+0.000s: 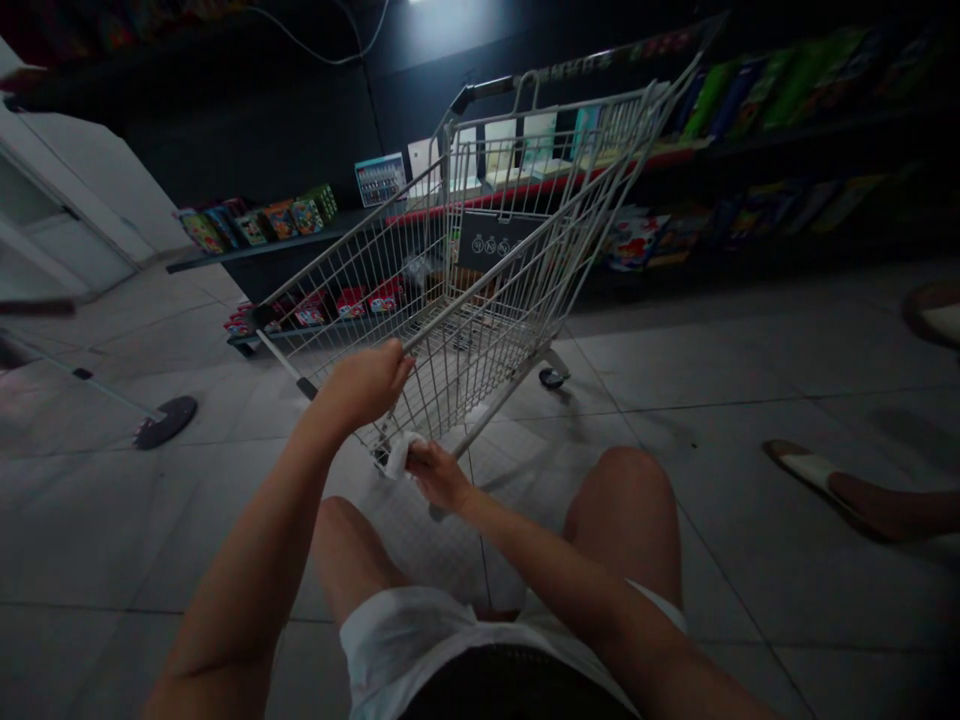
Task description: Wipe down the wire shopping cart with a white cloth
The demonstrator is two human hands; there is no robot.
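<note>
Near the left edge of the tiled floor (240,510), a dark round base (166,420) under a slanting pole. Next, low shelving (225,256) by the dark wall: colourful boxes (255,222) along the upper shelf's front edge, red packs (349,303) on the lower shelf. With the left grip (370,385), clasps the top rim of a metal shopping cart (487,281) at its near end, fingers curled tightly round it. Just below and to the right, a white cloth (403,455) at the cart's low near corner. With the right grip (442,477), pinches that cloth between closed fingers. On the floor in front of the shelving, the wire cart, with 1 caster (551,378) plainly in view. Behind it, pale boxes (499,150) above a red shelf edge. Farther right, green and blue packs (750,98) on a shelf. At the floor's right edge, 2 pale sandals (814,475) on another person's feet.
</note>
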